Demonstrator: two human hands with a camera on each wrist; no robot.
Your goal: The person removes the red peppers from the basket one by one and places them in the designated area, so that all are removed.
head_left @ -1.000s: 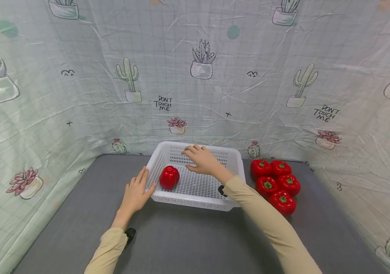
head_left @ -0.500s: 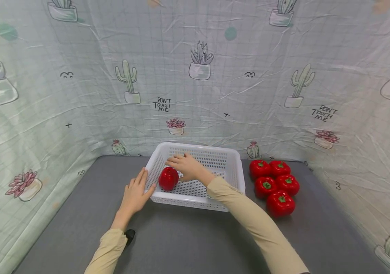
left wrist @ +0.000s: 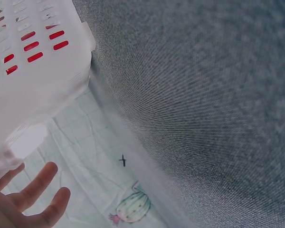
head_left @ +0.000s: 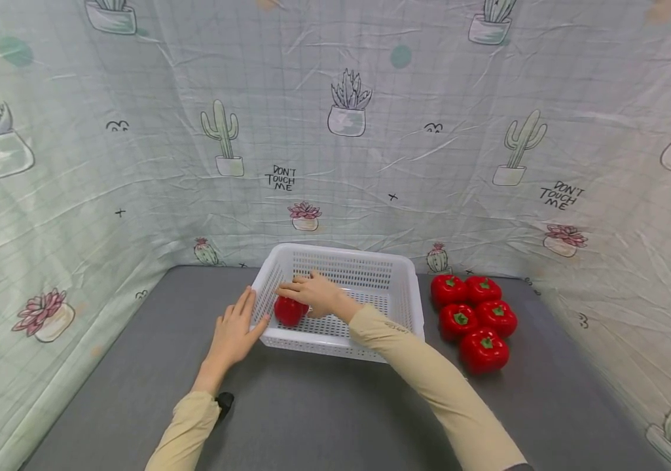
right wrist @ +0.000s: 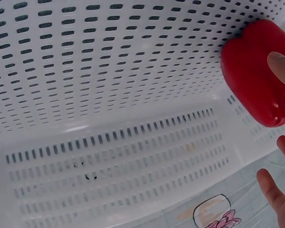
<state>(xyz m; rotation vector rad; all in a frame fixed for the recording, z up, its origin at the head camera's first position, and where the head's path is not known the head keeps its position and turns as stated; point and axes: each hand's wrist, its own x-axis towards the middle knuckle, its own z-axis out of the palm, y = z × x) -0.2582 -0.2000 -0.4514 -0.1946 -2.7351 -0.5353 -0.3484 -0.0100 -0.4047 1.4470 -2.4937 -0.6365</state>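
A white slotted plastic basket point(head_left: 335, 347) stands on the grey table, and a red bell pepper point(head_left: 289, 313) lies at its left end. My right hand point(head_left: 316, 293) reaches into the basket and holds this pepper, fingers across its top. In the right wrist view the thumb point(right wrist: 280, 67) lies against the red skin, while two other fingers extend beside the pepper. My left hand point(head_left: 232, 332) rests at the basket's left front corner, fingers straight along the outer side and thumb at the front rim. Red shows through the basket's slots in the left wrist view.
Several more red bell peppers point(head_left: 484, 350) sit grouped on the table right of the basket, green stems up. A pale curtain point(head_left: 335, 157) printed with cacti encloses the back and sides. Grey tabletop point(head_left: 323, 412) extends in front of the basket.
My right hand has moved left and down from above the middle of the basket onto the bell pepper. The left hand, basket and grouped peppers stay where they were.
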